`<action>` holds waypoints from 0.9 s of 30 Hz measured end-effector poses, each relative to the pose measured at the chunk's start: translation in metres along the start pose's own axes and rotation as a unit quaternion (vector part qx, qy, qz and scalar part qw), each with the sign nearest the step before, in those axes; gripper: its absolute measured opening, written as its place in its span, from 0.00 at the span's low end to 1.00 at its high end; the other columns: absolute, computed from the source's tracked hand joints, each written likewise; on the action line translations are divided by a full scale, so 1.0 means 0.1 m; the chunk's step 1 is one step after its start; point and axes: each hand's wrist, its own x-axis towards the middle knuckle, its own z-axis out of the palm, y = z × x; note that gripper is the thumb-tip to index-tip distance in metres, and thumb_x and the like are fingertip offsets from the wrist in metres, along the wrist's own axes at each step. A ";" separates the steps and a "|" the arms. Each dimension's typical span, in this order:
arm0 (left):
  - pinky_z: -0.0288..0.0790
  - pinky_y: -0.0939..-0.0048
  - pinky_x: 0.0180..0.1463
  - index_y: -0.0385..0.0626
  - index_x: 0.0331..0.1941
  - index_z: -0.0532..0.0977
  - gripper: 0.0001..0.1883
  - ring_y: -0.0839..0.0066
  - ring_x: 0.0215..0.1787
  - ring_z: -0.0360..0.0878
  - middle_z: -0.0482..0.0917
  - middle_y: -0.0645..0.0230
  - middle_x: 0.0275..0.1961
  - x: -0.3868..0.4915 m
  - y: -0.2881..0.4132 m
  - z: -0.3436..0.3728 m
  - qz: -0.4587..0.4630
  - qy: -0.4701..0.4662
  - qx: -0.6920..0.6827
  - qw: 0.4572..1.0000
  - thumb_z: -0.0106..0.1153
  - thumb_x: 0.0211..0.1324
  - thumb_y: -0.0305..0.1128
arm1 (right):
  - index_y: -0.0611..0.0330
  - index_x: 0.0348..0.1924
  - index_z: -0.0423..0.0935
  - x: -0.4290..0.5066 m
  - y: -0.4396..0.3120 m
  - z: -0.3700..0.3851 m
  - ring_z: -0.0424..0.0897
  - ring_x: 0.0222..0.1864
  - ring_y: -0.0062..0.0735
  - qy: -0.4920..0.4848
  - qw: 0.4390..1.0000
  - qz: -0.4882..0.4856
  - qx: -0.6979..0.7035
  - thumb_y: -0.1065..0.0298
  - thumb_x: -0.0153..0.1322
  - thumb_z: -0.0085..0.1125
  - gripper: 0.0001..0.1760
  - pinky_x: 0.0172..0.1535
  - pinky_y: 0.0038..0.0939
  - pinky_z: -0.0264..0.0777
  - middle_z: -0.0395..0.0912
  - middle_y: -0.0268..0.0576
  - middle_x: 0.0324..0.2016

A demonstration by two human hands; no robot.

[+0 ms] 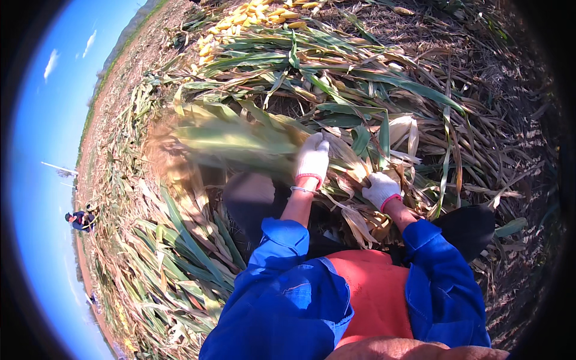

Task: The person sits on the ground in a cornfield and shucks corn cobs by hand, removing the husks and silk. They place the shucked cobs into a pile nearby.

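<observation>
My left hand [312,158], in a white knit glove with a red cuff, is closed around a corn stalk bundle [238,139] whose green leaves are blurred and spread to the left. Lower and to the right, my right hand [381,189], gloved alike, has its fingers closed at the pale base of dry corn husks [360,171]. Whether an ear is inside the husks cannot be told. Loose dry husks [358,225] hang below, between my knees.
Husked yellow corn ears [252,15] lie heaped at the top. Cut corn stalks [396,76] cover the ground ahead, with more stalks [180,256] at the lower left. Another person [82,220] is far off at the left.
</observation>
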 end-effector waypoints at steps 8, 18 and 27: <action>0.77 0.55 0.59 0.29 0.53 0.81 0.32 0.44 0.56 0.85 0.86 0.39 0.51 0.56 -0.25 0.30 -0.172 -0.072 0.163 0.969 0.64 0.58 0.51 | 0.61 0.40 0.86 -0.18 -0.05 0.09 0.86 0.47 0.53 -0.049 0.997 -0.036 -0.039 0.54 0.65 0.63 0.20 0.50 0.48 0.80 0.85 0.56 0.42; 0.78 0.59 0.24 0.34 0.46 0.84 0.23 0.66 0.26 0.80 0.85 0.59 0.35 0.62 -0.78 0.20 -0.238 0.010 -0.126 0.963 0.66 0.64 0.47 | 0.59 0.43 0.85 -0.27 -0.08 0.09 0.86 0.48 0.53 -0.095 0.995 -0.005 -0.019 0.48 0.62 0.65 0.25 0.50 0.48 0.79 0.86 0.54 0.41; 0.73 0.66 0.52 0.39 0.49 0.81 0.16 0.72 0.44 0.78 0.85 0.64 0.44 0.34 -0.59 0.41 -0.116 0.014 -0.224 0.968 0.62 0.68 0.40 | 0.60 0.55 0.82 -0.09 0.14 0.12 0.86 0.50 0.56 -0.163 0.983 0.010 0.085 0.42 0.57 0.75 0.40 0.54 0.44 0.78 0.86 0.61 0.47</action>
